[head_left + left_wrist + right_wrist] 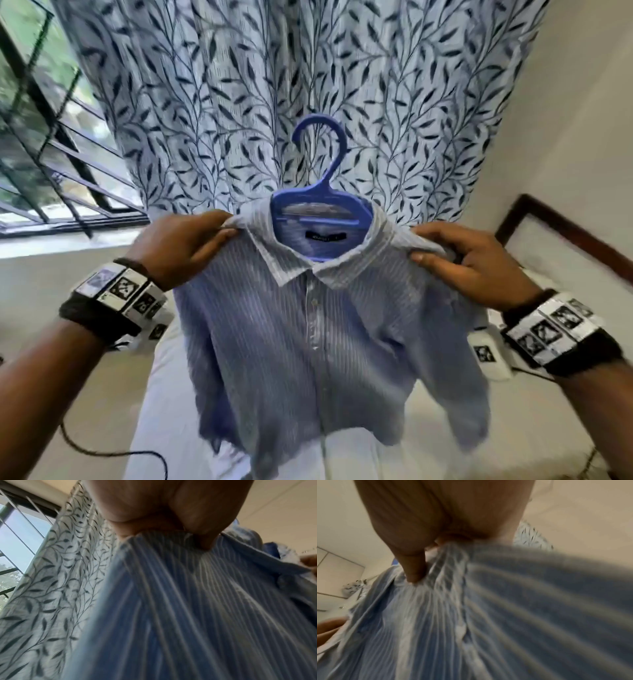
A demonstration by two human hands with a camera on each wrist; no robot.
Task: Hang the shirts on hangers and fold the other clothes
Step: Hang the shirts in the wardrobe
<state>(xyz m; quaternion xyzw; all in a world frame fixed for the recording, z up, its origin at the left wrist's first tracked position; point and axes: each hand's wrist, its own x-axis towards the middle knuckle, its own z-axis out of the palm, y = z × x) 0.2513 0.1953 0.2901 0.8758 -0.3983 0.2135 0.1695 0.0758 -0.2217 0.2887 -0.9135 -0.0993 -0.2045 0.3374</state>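
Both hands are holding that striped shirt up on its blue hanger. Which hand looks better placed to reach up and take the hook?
Probably the left hand. It pinches the striped shirt at the shoulder, slightly nearer the blue hanger, whose hook opens toward that side. The right hand grips the other shoulder and could keep the shirt steady.

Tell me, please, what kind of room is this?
Probably a bedroom in a home: a bed with a white sheet and dark wooden headboard, a leaf-patterned curtain, and a barred window.

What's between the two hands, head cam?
In the head view: the blue striped shirt's collar and blue plastic hanger, between left hand and right hand.
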